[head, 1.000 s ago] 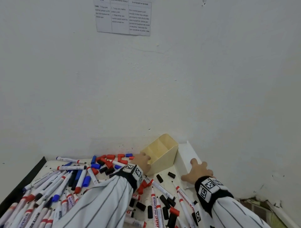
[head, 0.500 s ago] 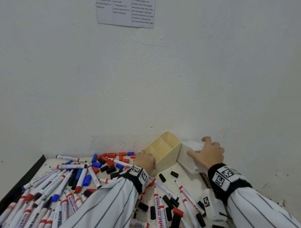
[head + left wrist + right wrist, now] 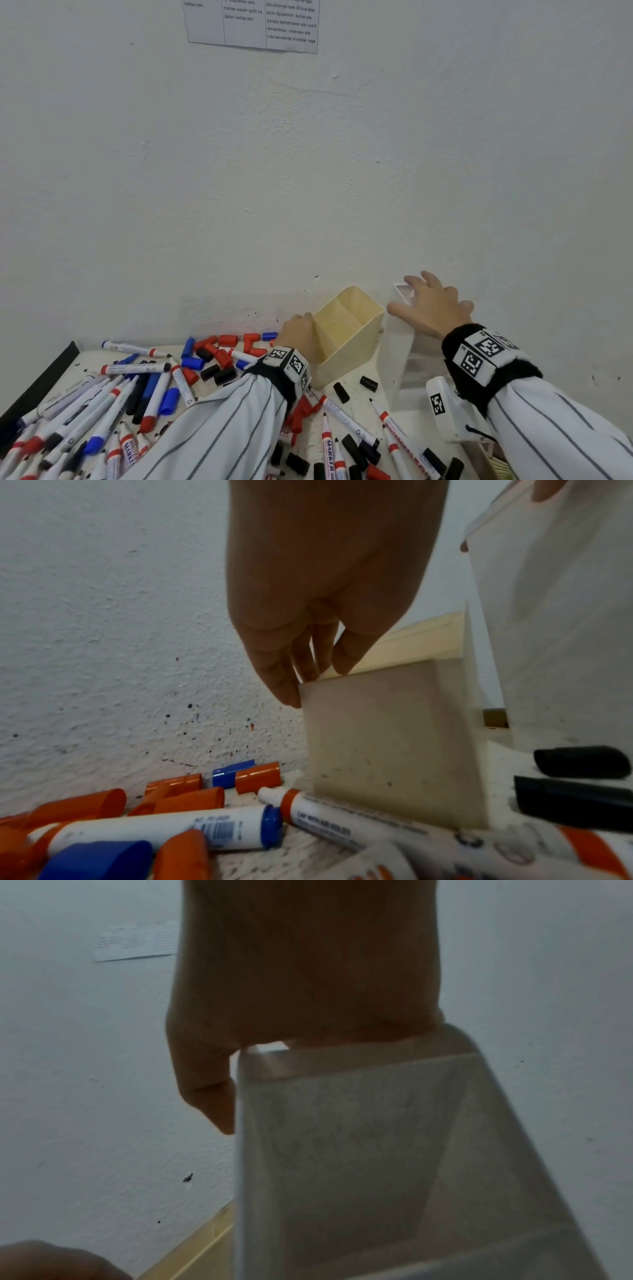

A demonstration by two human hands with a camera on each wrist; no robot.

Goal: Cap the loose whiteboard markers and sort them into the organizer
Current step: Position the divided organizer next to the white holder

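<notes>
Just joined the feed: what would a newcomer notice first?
A sprawl of markers and loose red, blue and black caps covers the lower left. Against the wall, the left hand holds a cream pen holder by its rim, while the right hand grips a white box beside it.

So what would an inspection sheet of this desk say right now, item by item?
Surface: white table, ink-speckled, with a dark edge at the left.
Job's things: cream pen holder with two compartments, no markers seen inside; white box upright on its right.
Clutter: markers, many uncapped, and loose red, blue and black caps scattered over the table.
Grippers: left hand pinches the cream pen holder at its near rim; right hand grips the white box from above.
Cables: thin dark cord below the right wrist.
Surroundings: white wall, speckled near the table, with a printed sheet high up.
</notes>
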